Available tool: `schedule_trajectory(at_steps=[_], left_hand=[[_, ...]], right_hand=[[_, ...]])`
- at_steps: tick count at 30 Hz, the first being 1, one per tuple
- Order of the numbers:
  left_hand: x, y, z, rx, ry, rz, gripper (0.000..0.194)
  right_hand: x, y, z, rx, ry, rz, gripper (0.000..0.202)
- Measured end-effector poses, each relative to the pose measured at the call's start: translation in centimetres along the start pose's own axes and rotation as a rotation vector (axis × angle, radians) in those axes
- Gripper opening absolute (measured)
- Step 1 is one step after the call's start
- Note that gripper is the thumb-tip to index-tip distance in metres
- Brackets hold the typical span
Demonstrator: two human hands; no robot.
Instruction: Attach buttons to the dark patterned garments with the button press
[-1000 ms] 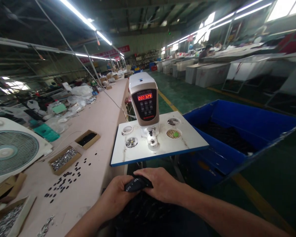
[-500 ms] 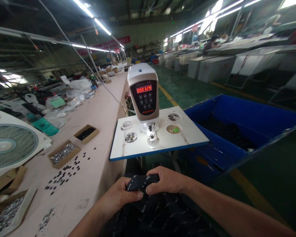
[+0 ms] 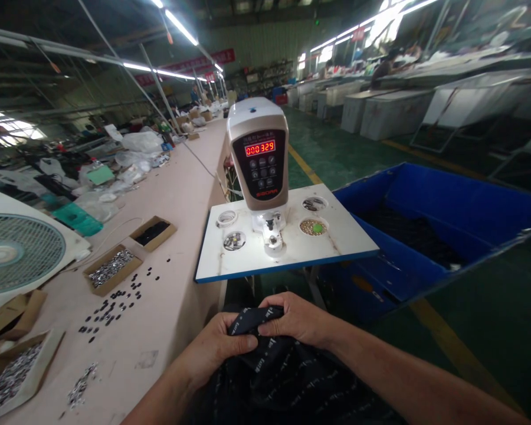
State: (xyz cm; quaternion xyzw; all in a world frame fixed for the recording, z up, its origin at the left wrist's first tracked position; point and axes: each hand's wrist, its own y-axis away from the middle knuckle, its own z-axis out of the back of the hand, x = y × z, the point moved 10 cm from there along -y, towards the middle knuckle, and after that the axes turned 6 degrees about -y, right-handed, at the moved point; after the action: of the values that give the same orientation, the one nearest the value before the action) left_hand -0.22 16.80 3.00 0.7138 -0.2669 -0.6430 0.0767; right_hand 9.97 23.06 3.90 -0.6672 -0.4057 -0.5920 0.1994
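Observation:
Black fabric (image 3: pixel 287 378) with white lettering lies bunched at the bottom middle, its lower part spreading out of view. My left hand (image 3: pixel 223 342) is closed on a folded edge of it, thumb on top. Close beside it, my right hand (image 3: pixel 294 319) pinches the same fold, fingers behind and thumb in front. Just beyond my hands stands a snap-fastening machine (image 3: pixel 260 159) with a red display reading 000329. Its small die (image 3: pixel 273 240) sits above a white, blue-edged table (image 3: pixel 287 260); cups of small metal parts are set into that table.
On the long bench (image 3: pixel 168 283) at left lie scattered black discs (image 3: pixel 112 307), a box of metal parts (image 3: pixel 111 268), a box of black pieces (image 3: pixel 153 233) and a fan (image 3: pixel 22 251). At right stands a blue bin (image 3: pixel 451 195) with dark cloth inside.
The view has shifted slightly. Both hands keep hold of the fabric's fold, with only a small change in how it lies. The display still reads 000329.

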Motion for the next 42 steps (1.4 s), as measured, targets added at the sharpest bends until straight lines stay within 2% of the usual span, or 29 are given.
schedule_trajectory(at_steps=[7,13,17,21,24,27,31,37,42], left_hand=[[-0.3,-2.5,-1.2,-0.073,0.193,0.053,0.042],[-1.7,-7.0,-2.3,-0.046,0.212,0.04,0.044],[-3.5,-11.2,-0.9,-0.054,0.128,0.009,0.043],[-5.9,-15.5,1.7,-0.114,-0.051,-0.013,0.038],[-7.5,-18.1,3.5,-0.16,-0.119,-0.033,0.035],[-8.7,-19.9,4.6,-0.173,-0.174,-0.06,0.032],[-9.4,-21.2,4.8,-0.16,-0.223,-0.075,0.029],[-10.2,-21.7,4.7,-0.162,-0.269,-0.109,0.032],[-10.2,-21.8,5.8,-0.21,-0.308,-0.101,0.028]], right_hand=[[-1.2,-0.1,3.5,-0.143,-0.184,-0.039,0.045],[-0.5,-0.5,8.1,-0.253,-0.22,0.037,0.051],[0.8,-2.3,11.9,-0.35,-0.131,0.085,0.054],[3.4,-5.4,15.5,-0.441,0.074,0.177,0.047],[5.1,-7.6,17.3,-0.486,0.214,0.2,0.039],[6.0,-9.0,18.6,-0.511,0.3,0.174,0.035],[6.8,-9.3,19.7,-0.552,0.376,0.149,0.031],[7.8,-9.5,20.2,-0.593,0.469,0.186,0.028],[7.7,-10.2,20.0,-0.581,0.505,0.179,0.023]])
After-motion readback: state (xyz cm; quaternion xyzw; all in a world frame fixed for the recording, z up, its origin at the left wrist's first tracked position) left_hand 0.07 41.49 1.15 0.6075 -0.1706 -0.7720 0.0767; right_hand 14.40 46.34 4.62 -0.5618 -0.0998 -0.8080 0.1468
